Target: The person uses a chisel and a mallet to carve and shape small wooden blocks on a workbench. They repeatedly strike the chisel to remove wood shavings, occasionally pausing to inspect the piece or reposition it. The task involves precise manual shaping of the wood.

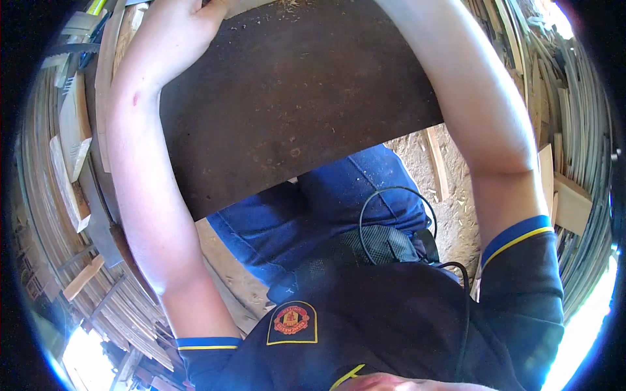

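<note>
My left hand [179,32] is at the upper left, over the far left edge of a dark brown board-like surface [293,98]. The top of the picture cuts off most of its fingers, so its grip cannot be made out. Right beside the hand lies a pale strip [248,6], too cropped to name. My right forearm [450,52] reaches up across the right side of the dark surface, and the hand itself is beyond the top edge. Sawdust and small shavings [287,5] lie on the surface's far part.
Wooden strips [574,117] are stacked on the right, with more offcuts [75,130] on the left. A hand saw [98,215] lies on the left, near my forearm. Shavings cover the floor [456,169]. A black cable [365,215] loops by my waist.
</note>
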{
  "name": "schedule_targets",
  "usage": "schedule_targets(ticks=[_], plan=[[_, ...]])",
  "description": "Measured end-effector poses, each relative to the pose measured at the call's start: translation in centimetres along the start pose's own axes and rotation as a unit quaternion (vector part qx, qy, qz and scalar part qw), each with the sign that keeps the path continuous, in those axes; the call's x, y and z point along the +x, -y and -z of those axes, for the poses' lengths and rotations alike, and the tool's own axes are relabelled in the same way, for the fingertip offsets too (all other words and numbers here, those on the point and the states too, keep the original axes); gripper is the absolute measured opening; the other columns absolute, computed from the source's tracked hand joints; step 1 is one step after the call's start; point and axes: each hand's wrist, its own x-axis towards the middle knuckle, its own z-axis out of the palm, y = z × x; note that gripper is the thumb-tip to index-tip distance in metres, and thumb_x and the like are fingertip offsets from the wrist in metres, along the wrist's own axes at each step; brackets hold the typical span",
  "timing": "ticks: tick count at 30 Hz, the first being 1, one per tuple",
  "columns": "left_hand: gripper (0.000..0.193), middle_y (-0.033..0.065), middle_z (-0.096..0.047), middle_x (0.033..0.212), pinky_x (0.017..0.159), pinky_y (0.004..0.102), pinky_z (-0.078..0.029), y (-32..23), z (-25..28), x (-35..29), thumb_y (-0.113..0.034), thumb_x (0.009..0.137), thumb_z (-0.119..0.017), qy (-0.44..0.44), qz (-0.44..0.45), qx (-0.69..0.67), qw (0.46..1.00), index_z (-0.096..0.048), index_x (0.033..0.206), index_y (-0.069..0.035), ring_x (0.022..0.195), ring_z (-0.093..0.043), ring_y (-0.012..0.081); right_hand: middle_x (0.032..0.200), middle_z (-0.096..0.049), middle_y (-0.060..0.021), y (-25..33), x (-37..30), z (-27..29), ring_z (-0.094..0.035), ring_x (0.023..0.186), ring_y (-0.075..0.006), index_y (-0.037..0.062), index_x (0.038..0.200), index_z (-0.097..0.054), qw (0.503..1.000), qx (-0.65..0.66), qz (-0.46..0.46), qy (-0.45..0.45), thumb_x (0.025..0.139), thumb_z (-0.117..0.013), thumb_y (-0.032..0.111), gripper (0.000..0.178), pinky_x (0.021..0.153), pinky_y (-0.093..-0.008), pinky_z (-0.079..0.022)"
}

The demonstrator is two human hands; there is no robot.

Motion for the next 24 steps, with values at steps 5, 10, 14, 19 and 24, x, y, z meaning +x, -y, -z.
schedule_targets(ticks=[5,10,14,19,24], plan=[[0.040,0.0118,-0.066,0.111,0.095,0.0339,-0.048,1.7,-2.5,1.5,-0.014,0.098,-0.068,-0.064,-0.064,0.057,0.994,-0.053,0.133,0.001,0.105,-0.062,0.0205,0.050,-0.043,-0.0010,-1.3,0.4,-0.5,-0.039,0.039,-0.0132,0.0104,0.073,-0.049,0.990,-0.114,0.025,-0.082,0.105,-0.042,0.018,0.033,0.039,-0.0314,-0.030],[0.041,0.0170,-0.069,0.115,0.093,0.0387,-0.051,5.1,-2.1,1.4,-0.023,0.093,-0.075,-0.057,-0.049,0.057,0.996,-0.057,0.126,-0.005,0.107,-0.067,0.0288,0.065,-0.058,-0.0093,-4.4,1.8,2.2,-0.046,0.042,-0.0168,0.0031,0.088,-0.057,0.884,-0.373,0.279,-0.042,0.104,-0.045,0.017,0.024,0.040,-0.0294,-0.031],[0.040,0.0187,-0.065,0.107,0.089,0.0414,-0.051,3.7,-2.6,1.8,-0.021,0.086,-0.081,-0.061,-0.041,-0.012,0.997,-0.056,0.111,-0.002,0.101,-0.066,0.0346,0.055,-0.047,-0.0031,-1.8,0.5,1.0,-0.046,0.044,-0.0159,0.0099,0.079,-0.055,0.998,-0.022,0.033,-0.057,0.109,-0.047,0.027,0.036,0.044,-0.0319,-0.033],[0.046,0.0163,-0.058,0.092,0.079,0.0445,-0.050,2.1,-4.1,2.9,-0.017,0.071,-0.091,-0.166,-0.069,0.025,0.983,-0.054,0.095,-0.002,0.088,-0.061,0.0373,0.064,-0.045,0.0097,-3.3,-0.3,0.4,-0.040,0.058,-0.0034,0.0117,0.081,-0.056,0.985,-0.040,0.005,-0.167,0.107,-0.055,0.025,0.029,0.049,-0.0285,-0.030],[0.038,0.0126,-0.052,0.093,0.077,0.0422,-0.046,2.5,-4.0,2.3,-0.010,0.072,-0.086,-0.233,-0.069,0.041,0.969,-0.053,0.089,-0.001,0.086,-0.056,0.0319,0.064,-0.041,0.0090,-5.3,-0.6,0.3,-0.036,0.060,-0.0033,0.0110,0.079,-0.052,0.984,-0.144,0.014,-0.107,0.108,-0.055,0.035,0.038,0.050,-0.0289,-0.029]])
